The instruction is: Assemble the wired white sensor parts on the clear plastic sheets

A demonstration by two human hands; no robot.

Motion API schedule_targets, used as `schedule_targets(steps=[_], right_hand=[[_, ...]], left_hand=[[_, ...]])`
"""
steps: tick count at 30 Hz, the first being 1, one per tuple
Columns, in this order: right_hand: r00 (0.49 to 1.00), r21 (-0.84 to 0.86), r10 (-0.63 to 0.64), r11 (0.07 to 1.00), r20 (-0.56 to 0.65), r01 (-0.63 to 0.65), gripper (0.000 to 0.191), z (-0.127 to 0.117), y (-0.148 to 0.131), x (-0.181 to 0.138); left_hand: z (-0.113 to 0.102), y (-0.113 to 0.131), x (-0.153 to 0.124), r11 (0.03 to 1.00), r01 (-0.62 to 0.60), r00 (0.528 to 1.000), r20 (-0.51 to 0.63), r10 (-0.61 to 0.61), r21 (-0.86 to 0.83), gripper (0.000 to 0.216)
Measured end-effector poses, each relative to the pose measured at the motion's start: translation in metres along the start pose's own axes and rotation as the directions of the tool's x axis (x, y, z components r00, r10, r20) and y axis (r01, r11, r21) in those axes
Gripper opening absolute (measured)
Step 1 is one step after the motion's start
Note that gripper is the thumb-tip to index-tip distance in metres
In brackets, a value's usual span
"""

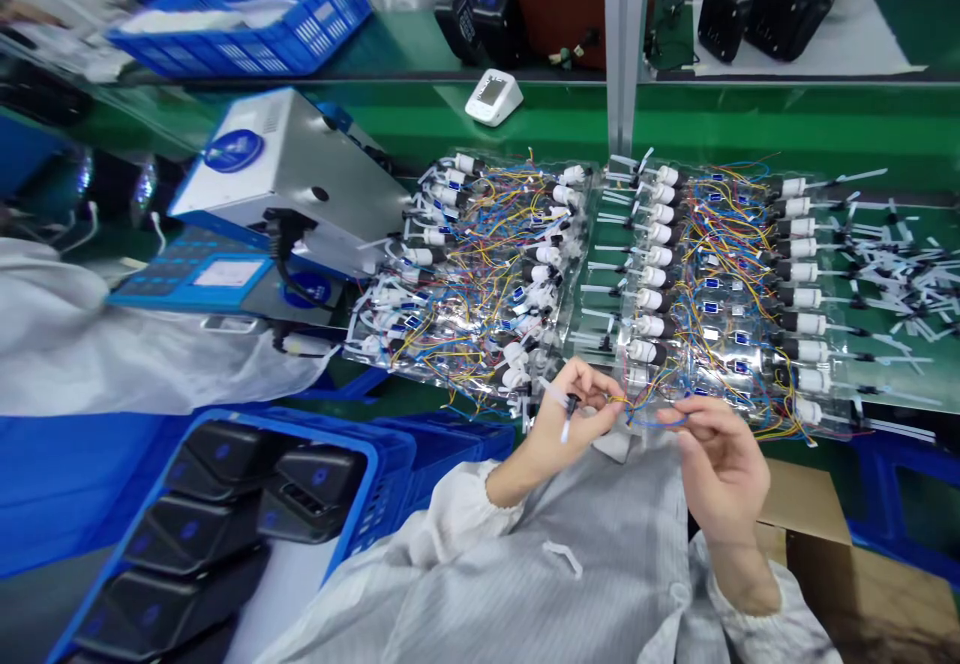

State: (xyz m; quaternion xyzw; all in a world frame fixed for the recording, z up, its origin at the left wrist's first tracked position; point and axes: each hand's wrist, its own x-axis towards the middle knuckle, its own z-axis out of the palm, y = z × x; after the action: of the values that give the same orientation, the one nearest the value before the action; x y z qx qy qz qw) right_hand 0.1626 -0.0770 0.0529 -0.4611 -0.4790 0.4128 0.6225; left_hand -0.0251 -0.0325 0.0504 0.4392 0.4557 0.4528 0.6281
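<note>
The wires [651, 421] sit between your two hands at the near edge of the right tray [694, 329], toward its left corner. Their long axis runs sideways, roughly along that edge, with blue and yellow strands curving a little between your fingertips.

Your left hand [556, 444] reaches in with fingers curled, its thumb and index finger pinched together on the wires and pointing right. A connector [571, 405] with white tubes lies against that hand, one tube angled away up-left, the other pointing back toward you.

Your right hand [724, 464] comes in from the tray's near side, fingers bent and pointing left, fingertips at the blue strand; you can't tell here whether that grip is closed on it.

In the tray, white cylinders [660, 257] line both sides. A second tray [576, 279] lies just left of it, loose tubes [911, 274] to its right, and a monitor [493, 97] on the worktop [547, 134] beyond it, to the left.
</note>
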Motion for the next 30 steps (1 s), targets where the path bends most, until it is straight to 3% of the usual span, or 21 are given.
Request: schedule_targets(steps=[2, 5, 8, 11, 13, 16, 18, 20, 22, 24, 27, 30], right_hand=[[0.986, -0.202, -0.160, 0.965, 0.052, 0.168, 0.026, 0.003, -0.001, 0.002], [0.912, -0.430, -0.354, 0.804, 0.207, 0.410, 0.033, 0.005, -0.001, 0.006], [0.858, -0.501, -0.423, 0.696, 0.292, 0.514, 0.038, 0.004, 0.001, 0.010], [0.847, -0.578, -0.386, 0.619, 0.365, 0.531, 0.038, -0.002, 0.001, 0.011], [0.860, -0.606, -0.318, 0.613, 0.399, 0.507, 0.034, -0.007, -0.002, 0.011], [0.899, -0.508, -0.204, 0.767, 0.387, 0.392, 0.022, -0.012, -0.008, 0.007], [0.929, -0.411, -0.067, 0.883, 0.364, 0.225, 0.014, -0.015, -0.010, 0.001], [0.923, -0.365, 0.121, 0.931, 0.366, 0.023, 0.010, -0.019, -0.010, -0.007], [0.867, -0.361, 0.312, 0.917, 0.390, -0.167, 0.009, -0.025, -0.007, -0.015], [0.778, -0.377, 0.449, 0.878, 0.439, -0.294, 0.010, -0.031, -0.003, -0.020], [0.661, -0.430, 0.511, 0.852, 0.550, -0.300, 0.013, -0.040, 0.002, -0.023], [0.653, -0.447, 0.481, 0.863, 0.585, -0.234, 0.016, -0.047, 0.005, -0.024]], left_hand=[[-0.001, -0.001, -0.002, 1.000, 0.012, 1.000, 0.000, -0.012, 0.020, 0.042], [-0.002, -0.002, -0.005, 0.999, 0.025, 1.000, -0.008, -0.024, 0.034, 0.041], [-0.003, -0.001, -0.006, 0.999, 0.022, 1.000, -0.016, -0.022, 0.036, 0.040], [-0.004, 0.001, -0.005, 1.000, 0.021, 0.999, -0.028, -0.021, 0.014, 0.039], [-0.005, 0.001, -0.004, 0.999, 0.027, 0.999, -0.034, -0.028, -0.023, 0.041], [-0.005, -0.002, -0.002, 0.998, 0.029, 0.999, -0.043, -0.032, -0.061, 0.043], [-0.004, -0.003, -0.001, 0.996, 0.034, 0.999, -0.040, -0.037, -0.082, 0.042], [-0.003, -0.003, -0.001, 0.993, 0.037, 0.999, -0.035, -0.041, -0.109, 0.041], [-0.002, -0.002, -0.001, 0.992, 0.028, 0.999, -0.041, -0.034, -0.126, 0.041], [-0.002, 0.000, 0.000, 0.992, 0.009, 0.998, -0.056, -0.017, -0.128, 0.042], [-0.003, 0.001, 0.001, 0.993, -0.014, 0.997, -0.072, 0.005, -0.120, 0.042], [-0.003, 0.001, 0.000, 0.996, -0.016, 0.997, -0.071, 0.009, -0.090, 0.041]])
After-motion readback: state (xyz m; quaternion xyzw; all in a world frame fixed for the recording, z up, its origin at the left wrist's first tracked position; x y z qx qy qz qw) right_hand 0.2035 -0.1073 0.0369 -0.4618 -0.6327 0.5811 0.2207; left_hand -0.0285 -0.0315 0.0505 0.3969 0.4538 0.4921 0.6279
